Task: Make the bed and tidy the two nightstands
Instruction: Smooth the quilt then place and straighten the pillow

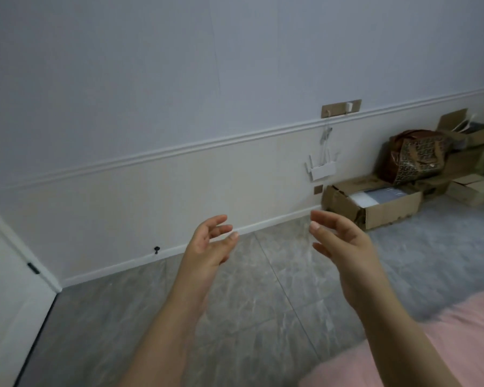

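In the head view, both hands were raised at the centre of the frame over the grey tiled floor point(235, 303), palms facing each other. The left hand point(210, 244) and the right hand point(344, 241) were empty, fingers loosely spread and curled, well apart from each other. A pink bed cover point(444, 344) filled the lower right corner. Cardboard boxes point(375, 205) and a brown patterned bag point(417, 155) sat against the wall at right, near a white router point(320, 170).
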